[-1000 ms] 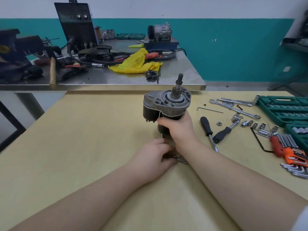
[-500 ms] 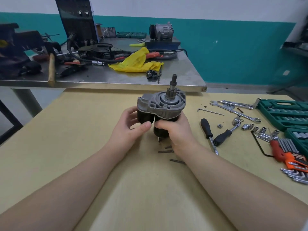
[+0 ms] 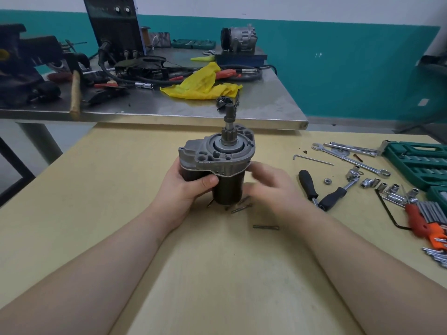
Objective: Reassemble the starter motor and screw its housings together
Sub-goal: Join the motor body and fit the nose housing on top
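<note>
The starter motor (image 3: 219,160) stands upright on the wooden table (image 3: 96,189), silver drive housing and shaft on top, black body below. My left hand (image 3: 183,189) grips the black body from the left, thumb across its front. Just right of the motor is my right hand (image 3: 271,187), blurred, its fingers loosely spread, holding nothing that I can see. Long dark bolts (image 3: 240,206) lie at the motor's base, and one more bolt (image 3: 266,227) lies nearer me.
To the right lie a black-handled screwdriver (image 3: 307,184), a ratchet (image 3: 338,193), a nut (image 3: 327,181), sockets, wrenches (image 3: 350,160), hex keys (image 3: 430,213) and green tool cases (image 3: 416,160). Behind stands a steel bench (image 3: 266,102) with a yellow rag, cables and a hammer.
My left hand rose from the bolts on the table and took hold of the motor body. My right hand let go of the motor and drew off to its right.
</note>
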